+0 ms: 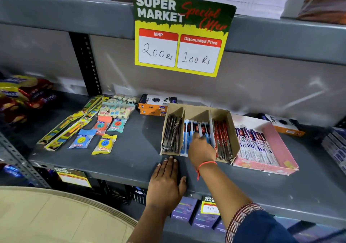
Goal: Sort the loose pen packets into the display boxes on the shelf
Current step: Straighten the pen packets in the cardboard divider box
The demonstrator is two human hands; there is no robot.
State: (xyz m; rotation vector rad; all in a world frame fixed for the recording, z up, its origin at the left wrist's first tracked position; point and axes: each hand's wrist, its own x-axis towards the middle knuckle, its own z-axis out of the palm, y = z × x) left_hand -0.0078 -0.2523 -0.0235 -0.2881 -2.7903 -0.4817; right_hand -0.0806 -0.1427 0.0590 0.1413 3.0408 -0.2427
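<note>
Grey metal shelf (119, 160): my left hand (166, 181) lies flat on its front edge, fingers spread, gripping nothing. Beyond it, my right hand (201, 149) reaches into the middle compartment of the brown cardboard display box (227, 117), fingertips down among the blue pen packets (187, 136); whether they pinch a packet cannot be determined. Black packets (172, 134) fill the left compartment, red packets (222, 137) the right. A pink tray (282, 149) of white-and-blue packets (252, 145) sits just beside the box, to its right. Farther back hangs a yellow price sign (180, 36).
</note>
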